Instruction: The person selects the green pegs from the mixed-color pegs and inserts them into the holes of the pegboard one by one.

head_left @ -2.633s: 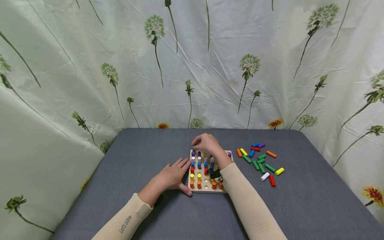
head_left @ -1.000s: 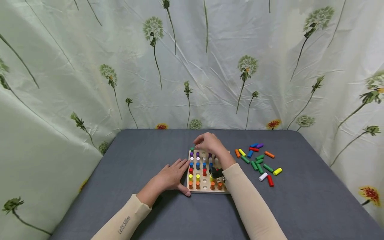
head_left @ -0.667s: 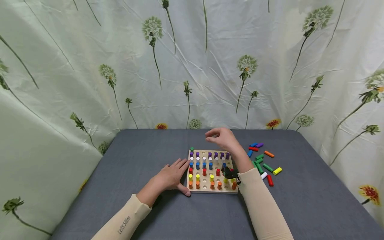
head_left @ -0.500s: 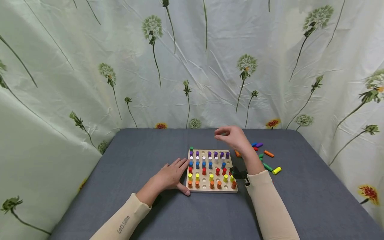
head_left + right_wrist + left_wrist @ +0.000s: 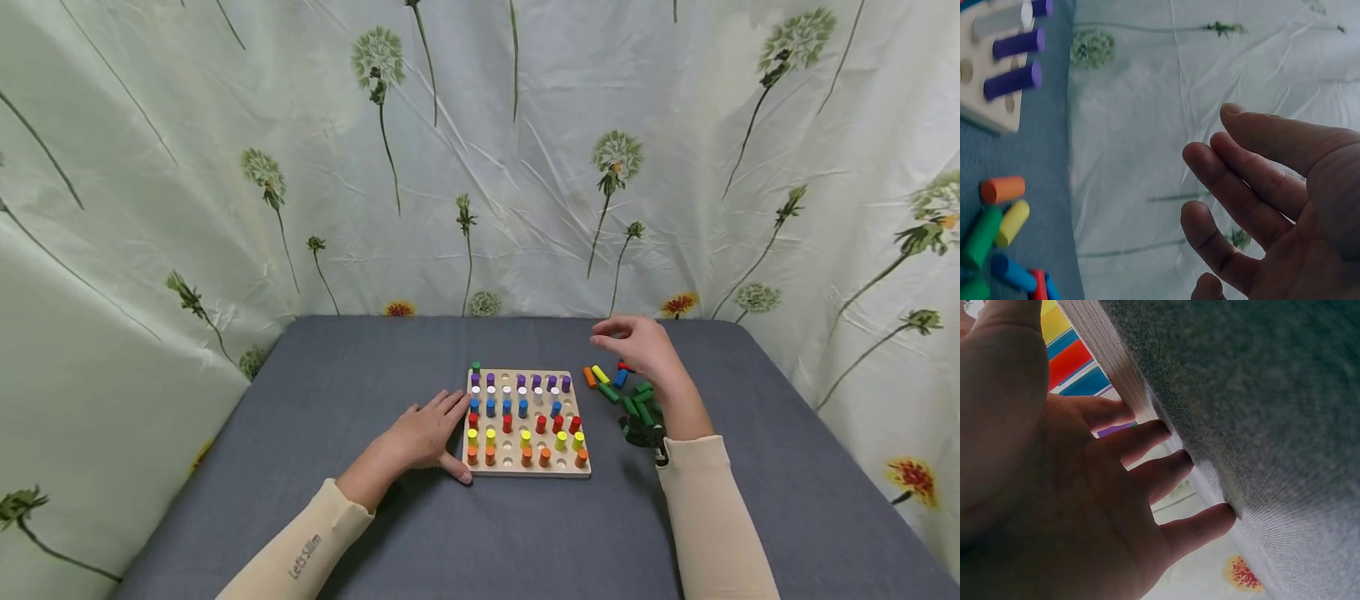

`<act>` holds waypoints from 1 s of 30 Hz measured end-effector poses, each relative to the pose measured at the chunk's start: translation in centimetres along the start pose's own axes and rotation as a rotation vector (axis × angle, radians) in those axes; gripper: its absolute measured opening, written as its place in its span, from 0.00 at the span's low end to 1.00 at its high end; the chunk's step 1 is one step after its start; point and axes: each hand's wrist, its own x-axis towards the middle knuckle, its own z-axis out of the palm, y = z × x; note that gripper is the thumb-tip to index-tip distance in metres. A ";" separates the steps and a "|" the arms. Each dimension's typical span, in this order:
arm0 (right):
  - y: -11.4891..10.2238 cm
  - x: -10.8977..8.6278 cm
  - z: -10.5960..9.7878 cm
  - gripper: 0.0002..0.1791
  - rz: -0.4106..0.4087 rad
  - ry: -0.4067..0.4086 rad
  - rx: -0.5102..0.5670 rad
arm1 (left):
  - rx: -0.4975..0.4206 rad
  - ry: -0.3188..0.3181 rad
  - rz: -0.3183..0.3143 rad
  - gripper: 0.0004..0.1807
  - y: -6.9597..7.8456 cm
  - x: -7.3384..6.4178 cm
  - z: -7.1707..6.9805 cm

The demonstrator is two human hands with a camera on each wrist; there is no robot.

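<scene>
A pale wooden pegboard [image 5: 525, 468] lies mid-table, with rows of coloured pegs standing in it and some bare holes. One green peg [image 5: 476, 367] stands at its far left corner. My left hand [image 5: 423, 435] rests flat beside the board, fingertips and thumb against its left edge; the left wrist view shows the spread fingers [image 5: 1147, 440] touching the wooden side. My right hand [image 5: 637, 346] hovers over the loose pegs right of the board. In the right wrist view its thumb and fingers [image 5: 1241, 194] are loosely bent and apart, with nothing between them.
Loose pegs lie right of the board: an orange peg [image 5: 589, 377], a yellow peg [image 5: 601, 375], a blue peg [image 5: 620, 379] and several green pegs [image 5: 608, 392]. My right hand and wrist hide others. A flowered curtain [image 5: 540, 167] hangs behind the grey table [image 5: 360, 358].
My right hand let go of the green peg at the board's far left corner, then moved right across the board to above the loose pegs. The left hand stayed at the board's edge.
</scene>
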 end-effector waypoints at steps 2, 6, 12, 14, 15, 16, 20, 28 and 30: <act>0.6 0.0 -0.4 0.25 0.019 0.004 0.022 | -0.003 -0.003 -0.002 0.72 0.0 0.0 -0.1; 1.9 0.1 -0.9 0.26 0.051 0.013 0.044 | 0.000 -0.003 -0.002 0.72 0.0 0.0 -0.2; 3.9 0.7 -1.2 0.26 0.077 0.051 -0.045 | 0.010 -0.002 0.008 0.72 -0.1 -0.1 -0.4; 4.6 0.8 -1.2 0.25 0.095 0.061 -0.086 | 0.009 -0.002 0.007 0.72 -0.1 -0.1 -0.5; 4.9 0.9 -1.2 0.24 0.106 0.066 -0.109 | 0.010 -0.002 0.007 0.72 -0.1 -0.1 -0.5; 5.2 0.9 -1.2 0.24 0.118 0.068 -0.130 | 0.010 -0.001 0.006 0.72 -0.1 -0.1 -0.5; 6.6 0.9 -1.1 0.23 0.171 0.064 -0.203 | 0.011 -0.001 0.003 0.72 0.0 -0.1 -0.3; 8.8 0.7 -1.2 0.22 0.268 0.039 -0.258 | 0.005 0.006 0.006 0.72 0.0 0.1 0.1; 9.0 0.7 -1.4 0.22 0.292 0.017 -0.270 | 0.000 0.008 0.009 0.72 0.0 0.1 0.1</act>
